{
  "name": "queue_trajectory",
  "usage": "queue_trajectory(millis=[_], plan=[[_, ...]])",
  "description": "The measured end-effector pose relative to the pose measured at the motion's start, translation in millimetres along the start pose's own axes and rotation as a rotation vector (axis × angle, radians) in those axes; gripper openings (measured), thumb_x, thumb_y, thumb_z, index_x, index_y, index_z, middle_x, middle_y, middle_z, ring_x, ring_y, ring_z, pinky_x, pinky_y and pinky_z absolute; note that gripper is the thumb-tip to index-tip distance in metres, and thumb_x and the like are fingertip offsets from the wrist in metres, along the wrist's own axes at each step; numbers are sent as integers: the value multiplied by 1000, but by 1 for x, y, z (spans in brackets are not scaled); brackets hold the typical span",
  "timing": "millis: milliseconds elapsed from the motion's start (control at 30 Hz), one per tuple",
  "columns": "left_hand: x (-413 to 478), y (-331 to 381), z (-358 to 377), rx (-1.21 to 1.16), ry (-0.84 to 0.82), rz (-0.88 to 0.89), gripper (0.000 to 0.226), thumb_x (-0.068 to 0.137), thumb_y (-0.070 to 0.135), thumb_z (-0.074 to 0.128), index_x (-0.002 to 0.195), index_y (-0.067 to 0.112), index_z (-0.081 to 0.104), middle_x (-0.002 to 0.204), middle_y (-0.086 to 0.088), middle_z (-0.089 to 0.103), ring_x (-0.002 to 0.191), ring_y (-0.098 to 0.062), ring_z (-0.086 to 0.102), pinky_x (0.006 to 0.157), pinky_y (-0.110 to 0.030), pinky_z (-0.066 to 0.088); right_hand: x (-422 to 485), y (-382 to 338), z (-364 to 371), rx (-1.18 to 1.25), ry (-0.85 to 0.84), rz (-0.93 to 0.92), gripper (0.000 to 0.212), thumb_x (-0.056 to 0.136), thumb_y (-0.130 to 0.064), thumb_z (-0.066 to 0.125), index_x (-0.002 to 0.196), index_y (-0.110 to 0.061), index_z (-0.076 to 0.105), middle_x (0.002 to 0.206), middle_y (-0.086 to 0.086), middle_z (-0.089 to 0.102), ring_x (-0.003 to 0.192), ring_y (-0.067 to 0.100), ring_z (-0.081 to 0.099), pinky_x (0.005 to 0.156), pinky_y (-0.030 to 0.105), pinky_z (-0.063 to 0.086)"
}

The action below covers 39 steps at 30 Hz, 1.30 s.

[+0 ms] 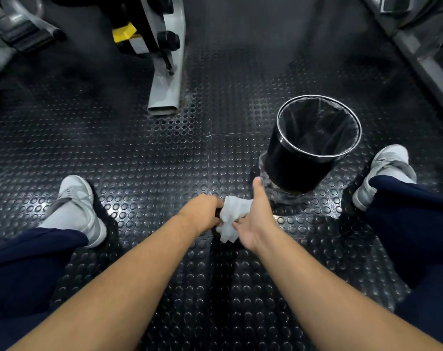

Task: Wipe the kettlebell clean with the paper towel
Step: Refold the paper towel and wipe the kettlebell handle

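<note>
A black kettlebell [218, 233] stands on the studded floor between my feet, almost wholly hidden under my hands and the towel. My left hand [202, 211] curls round its handle from the left. A crumpled white paper towel [231, 216] lies against the kettlebell's top and right side. My right hand [255, 219] holds the towel there, fingers curled into it and thumb sticking up.
A black bin [286, 158] with a metal rim and dark liner stands just beyond my right hand. A grey machine leg [167, 79] reaches down at the upper middle. My grey shoes sit at left [76, 206] and right [385, 173]. A rack runs along the upper right.
</note>
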<state>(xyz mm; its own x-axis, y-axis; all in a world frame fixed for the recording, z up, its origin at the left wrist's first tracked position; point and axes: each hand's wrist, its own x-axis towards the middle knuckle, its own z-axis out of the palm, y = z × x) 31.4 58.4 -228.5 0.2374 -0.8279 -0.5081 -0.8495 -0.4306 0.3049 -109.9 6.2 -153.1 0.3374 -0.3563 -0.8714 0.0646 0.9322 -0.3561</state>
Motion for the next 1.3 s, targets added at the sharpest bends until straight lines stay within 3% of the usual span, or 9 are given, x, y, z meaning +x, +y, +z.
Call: queue_trajectory(millis=[67,133,233,367,633,800,1000,1200,1300], plan=[[0,0,0,5,13,-10,15,88,11,68,86,26,67,80,4,73,75,-21,70,68,-33,58,10,11,4,2,-22,25,75,89,-78,55,104,-4,58,116,24,71,117,36,68,114,50,45],[-1,0,1,22,17,-18,13,89,12,67,86,25,69,77,3,72,73,-22,70,67,-34,60,13,13,4,25,16,37,71,88,-78,57,94,-7,56,107,19,72,113,34,69,109,48,48],[-2,0,0,18,7,-6,18,88,10,70,95,26,73,84,5,74,77,-18,70,72,-34,60,25,12,-9,217,55,-3,72,94,-72,55,110,-2,53,106,15,64,117,34,63,102,42,49],[-2,1,-1,3,-19,-7,13,91,12,72,94,24,68,88,5,71,77,-16,64,70,-27,47,59,19,-31,515,-34,-44,98,89,-78,56,146,2,47,128,28,63,120,43,62,113,55,45],[4,-2,3,35,-23,5,21,89,11,68,106,23,72,92,1,76,84,-21,71,78,-38,61,68,42,-23,501,-54,-62,98,88,-80,54,141,2,51,130,26,64,121,40,63,111,52,48],[0,-2,2,15,-29,14,20,92,15,72,109,26,70,94,3,76,86,-19,71,79,-36,59,82,29,-30,647,-40,-59,116,74,-87,62,151,-4,39,139,28,57,125,46,60,114,60,42],[-2,-2,4,-3,-3,12,41,90,8,64,120,35,70,97,2,76,88,-22,70,81,-40,60,77,43,-21,471,-73,-77,98,84,-84,55,135,-1,59,125,24,69,118,38,66,112,51,47],[-4,0,6,-4,-2,-15,43,94,21,73,133,37,65,108,3,76,99,-22,70,91,-40,59,85,31,-28,670,12,-91,105,84,-83,57,150,-3,41,139,25,58,127,41,59,116,55,42],[-3,0,7,-19,9,-11,47,92,11,66,130,39,67,104,3,77,95,-22,71,85,-40,60,80,42,-20,556,-14,-101,96,87,-80,55,142,-1,52,131,23,66,122,37,64,113,51,46]])
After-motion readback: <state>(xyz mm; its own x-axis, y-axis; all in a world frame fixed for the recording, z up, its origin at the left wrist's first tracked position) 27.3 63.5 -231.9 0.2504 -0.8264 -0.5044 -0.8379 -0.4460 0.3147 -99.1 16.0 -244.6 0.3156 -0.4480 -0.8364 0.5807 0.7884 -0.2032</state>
